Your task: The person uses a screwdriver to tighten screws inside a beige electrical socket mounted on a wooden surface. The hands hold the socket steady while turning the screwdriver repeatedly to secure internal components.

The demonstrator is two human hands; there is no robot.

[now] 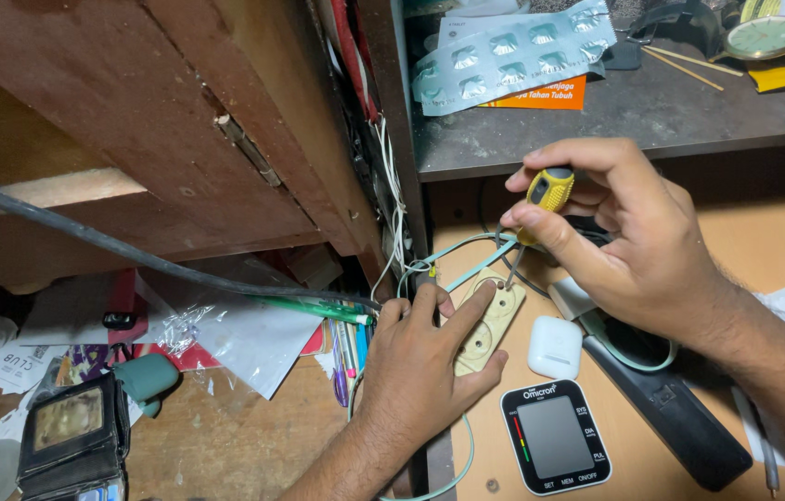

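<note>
The cream plastic double socket strip (490, 321) lies flat on the light wooden desktop (773, 250), at the edge next to the dark wooden cabinet (160, 121). All positions below are referenced to this socket strip.

Left hand (416, 357): pressed down on the socket strip, fingers spread over its near end and left side, index finger laid along its top face. The hand pins the strip; it does not lift it.

Right hand (624, 232): above and to the right of the socket strip, closed around the yellow-and-black handled screwdriver (541, 206). Thumb and fingers pinch the handle. The metal shaft slants down to the far end of the strip; the tip appears to sit in a screw there, but the contact point is too small to confirm.

Pale green wires (467, 255) enter the far end of the socket strip from the cabinet side.

Surrounding items:
- White rounded plastic earbud case (555, 346): just right of the strip.
- Black-framed digital blood pressure monitor (557, 436): near, below and right of the strip.
- Long black remote-shaped unit (680, 417): further right.
- Silver foil blister packs (513, 56): well apart, on the dark shelf beyond the strip.
- Black leather wallet (72, 436): well apart, to the left
</note>
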